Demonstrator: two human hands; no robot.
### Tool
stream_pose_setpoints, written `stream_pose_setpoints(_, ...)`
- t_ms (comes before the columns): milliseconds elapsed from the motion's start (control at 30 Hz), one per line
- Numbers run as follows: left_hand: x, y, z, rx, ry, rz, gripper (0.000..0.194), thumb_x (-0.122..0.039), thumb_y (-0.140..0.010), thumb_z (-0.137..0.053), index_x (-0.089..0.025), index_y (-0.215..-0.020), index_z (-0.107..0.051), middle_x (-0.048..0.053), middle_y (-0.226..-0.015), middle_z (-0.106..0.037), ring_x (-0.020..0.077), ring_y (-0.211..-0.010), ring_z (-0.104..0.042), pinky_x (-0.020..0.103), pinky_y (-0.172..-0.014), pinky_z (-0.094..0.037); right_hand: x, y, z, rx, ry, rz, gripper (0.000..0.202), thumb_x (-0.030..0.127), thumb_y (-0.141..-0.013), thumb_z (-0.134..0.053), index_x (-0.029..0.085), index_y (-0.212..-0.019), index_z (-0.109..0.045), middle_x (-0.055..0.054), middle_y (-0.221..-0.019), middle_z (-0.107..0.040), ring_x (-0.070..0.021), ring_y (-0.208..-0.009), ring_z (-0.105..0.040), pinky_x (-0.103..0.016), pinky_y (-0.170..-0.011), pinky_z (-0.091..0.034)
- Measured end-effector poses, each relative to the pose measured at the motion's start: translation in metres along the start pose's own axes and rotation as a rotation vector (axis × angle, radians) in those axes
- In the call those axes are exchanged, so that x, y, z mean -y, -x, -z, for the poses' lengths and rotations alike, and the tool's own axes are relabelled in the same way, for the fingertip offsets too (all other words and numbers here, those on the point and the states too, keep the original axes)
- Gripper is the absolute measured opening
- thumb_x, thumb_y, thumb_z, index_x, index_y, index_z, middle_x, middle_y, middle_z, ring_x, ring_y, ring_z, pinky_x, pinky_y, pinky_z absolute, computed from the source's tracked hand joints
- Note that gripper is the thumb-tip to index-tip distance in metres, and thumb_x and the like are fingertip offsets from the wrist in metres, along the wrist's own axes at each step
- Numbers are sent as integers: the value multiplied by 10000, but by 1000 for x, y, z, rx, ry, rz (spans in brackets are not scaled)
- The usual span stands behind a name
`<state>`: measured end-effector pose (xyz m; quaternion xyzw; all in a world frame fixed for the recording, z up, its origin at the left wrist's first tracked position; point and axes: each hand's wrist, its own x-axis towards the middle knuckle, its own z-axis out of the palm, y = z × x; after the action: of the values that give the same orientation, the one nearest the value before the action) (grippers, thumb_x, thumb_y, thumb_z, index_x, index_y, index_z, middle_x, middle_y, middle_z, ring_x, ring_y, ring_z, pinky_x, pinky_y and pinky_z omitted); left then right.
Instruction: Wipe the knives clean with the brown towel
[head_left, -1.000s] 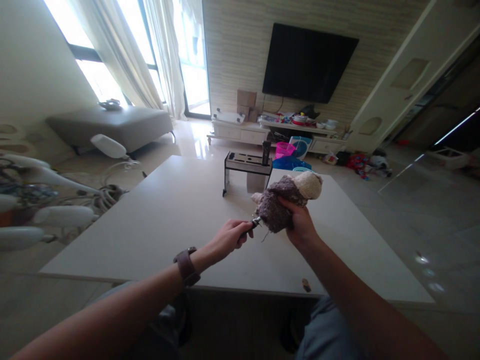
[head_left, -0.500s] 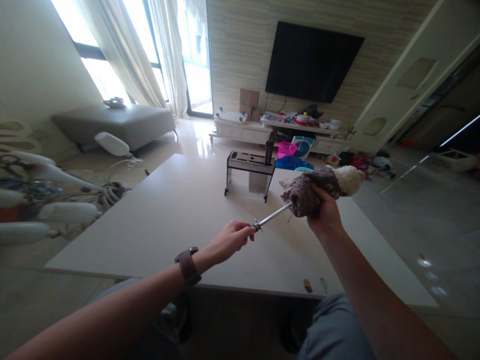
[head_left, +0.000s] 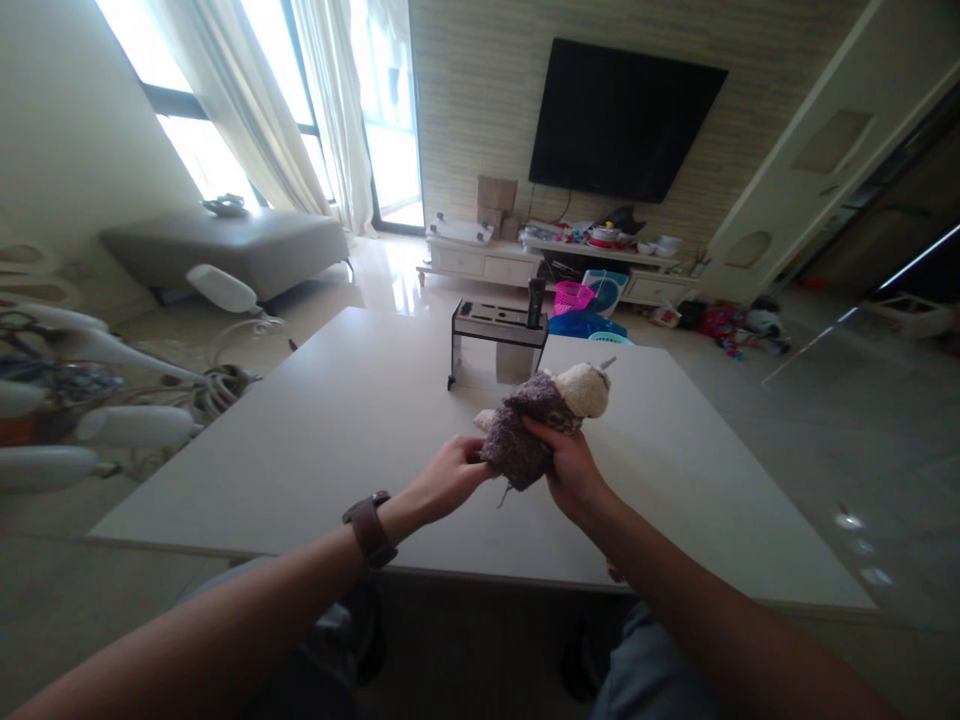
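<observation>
Cloth (head_left: 525,440) (fuzzy, grey-brown and cream) sits bunched at frame centre above the white table (head_left: 315,440), right hand (head_left: 571,470) closed around it, left hand (head_left: 448,478) pinched shut against its lower-left end, knife rack (head_left: 496,340) beyond.
</observation>
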<state>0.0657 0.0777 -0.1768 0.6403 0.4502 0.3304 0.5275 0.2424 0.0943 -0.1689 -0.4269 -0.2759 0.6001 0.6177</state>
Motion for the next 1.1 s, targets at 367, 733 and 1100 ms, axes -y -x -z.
stream_pose_setpoints(367,7,-2,0,-16,39,16,176,-311,-760,-658,-146,-710,-693,-63,-528,-457,97,-512,-376,236,-520,-304,-10,-2,4,8,35,-32,552,293,-494,-977,184,-1002,-789,-42,-1016,-829,-262,-982,-763,-424,-1002,-596)
stream_pose_setpoints(733,8,-3,-1,-7,92,100,136,-309,-695,-619,-183,-649,-598,-72,-497,-433,89,-470,-372,227,-468,-277,-9,0,2,9,52,-31,604,298,-478,-977,187,-1038,-780,-42,-1022,-828,-270,-991,-757,-449,-1040,-569)
stream_pose_setpoints(1100,1,1,-2,-2,110,148,125,-313,-654,-605,-192,-643,-572,-70,-491,-425,85,-451,-367,216,-445,-269,-10,-1,4,39,83,-46,602,318,-507,-970,186,-1061,-775,-58,-1070,-822,-276,-1035,-751,-463,-1069,-554)
